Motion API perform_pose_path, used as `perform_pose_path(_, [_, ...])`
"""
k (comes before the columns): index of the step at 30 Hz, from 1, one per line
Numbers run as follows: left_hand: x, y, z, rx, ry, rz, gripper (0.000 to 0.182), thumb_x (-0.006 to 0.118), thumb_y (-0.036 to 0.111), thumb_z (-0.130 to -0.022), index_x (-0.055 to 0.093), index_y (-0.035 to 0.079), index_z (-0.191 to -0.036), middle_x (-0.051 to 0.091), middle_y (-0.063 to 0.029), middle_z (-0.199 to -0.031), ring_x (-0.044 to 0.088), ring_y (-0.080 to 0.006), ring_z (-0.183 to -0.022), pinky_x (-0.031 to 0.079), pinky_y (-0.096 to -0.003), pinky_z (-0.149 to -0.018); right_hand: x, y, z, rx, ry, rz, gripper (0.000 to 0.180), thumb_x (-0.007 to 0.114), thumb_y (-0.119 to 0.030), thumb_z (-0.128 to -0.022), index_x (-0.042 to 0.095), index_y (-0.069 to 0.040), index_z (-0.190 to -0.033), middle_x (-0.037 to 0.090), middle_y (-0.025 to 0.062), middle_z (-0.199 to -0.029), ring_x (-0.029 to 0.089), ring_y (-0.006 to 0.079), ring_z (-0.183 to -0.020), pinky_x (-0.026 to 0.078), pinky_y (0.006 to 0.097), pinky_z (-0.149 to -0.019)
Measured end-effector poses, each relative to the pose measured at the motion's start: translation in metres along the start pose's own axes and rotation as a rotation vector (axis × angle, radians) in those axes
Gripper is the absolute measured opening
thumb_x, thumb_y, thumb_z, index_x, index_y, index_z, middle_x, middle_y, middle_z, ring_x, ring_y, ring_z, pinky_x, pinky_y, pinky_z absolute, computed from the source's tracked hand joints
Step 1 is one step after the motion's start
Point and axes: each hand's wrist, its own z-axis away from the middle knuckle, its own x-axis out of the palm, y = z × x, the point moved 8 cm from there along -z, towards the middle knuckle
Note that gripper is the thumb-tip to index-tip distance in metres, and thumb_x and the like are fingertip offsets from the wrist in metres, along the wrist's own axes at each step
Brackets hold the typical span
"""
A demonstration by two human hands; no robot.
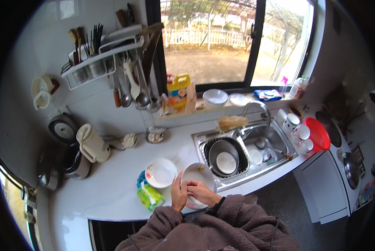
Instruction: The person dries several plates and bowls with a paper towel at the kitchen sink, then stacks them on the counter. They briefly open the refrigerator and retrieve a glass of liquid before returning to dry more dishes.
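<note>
My left hand [178,193] and my right hand [203,193] meet at the fingertips above a white bowl [200,172] with a floral mark, at the counter's front edge. Whether a small thing is pinched between the fingers is too small to tell. The hands hide part of this bowl; a pale rounded surface shows below them. Left of it stands another white bowl [161,173] with red flowers inside. A green tissue pack [150,197] lies beside my left hand, with a blue-green cloth [141,179] partly behind it.
To the right, a steel sink [220,185] holds a basin [214,153] with a white bowl [226,163] inside. Mugs [302,132] and a red plastic basin [317,135] stand beyond. A cream electric kettle [93,142] is at left; ladles [142,101] hang from the wall rack [102,58].
</note>
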Motion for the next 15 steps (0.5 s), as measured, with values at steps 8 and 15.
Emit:
perform_pose_path(8, [0.008,0.013,0.006,0.089,-0.046,0.027,0.043,0.047,0.028,-0.102,0.050,0.006,-0.138,0.058,-0.0184,-0.107,0.056,-0.0319,-0.098,0.044,-0.0376,-0.090,-0.014,-0.021,-0.015,-0.155,0.148,-0.340,0.030,0.062,-0.003,-0.092,0.051,-0.001,-0.120,0.060,0.0065,-0.106,0.061,0.0158,-0.095,0.051,0.0266,-0.082])
perform_pose_path(15, [0.006,-0.017,-0.001,-0.060,-0.014,0.303,0.041,0.046,0.022,-0.102,0.049,0.001,-0.137,0.057,-0.0186,-0.122,0.055,-0.0271,-0.112,0.043,-0.0350,-0.097,0.021,-0.026,0.007,-0.122,-0.146,0.509,0.020,0.060,-0.003,-0.090,0.057,0.002,-0.109,0.062,0.0042,-0.095,0.059,0.0113,-0.084,0.049,0.0253,-0.074])
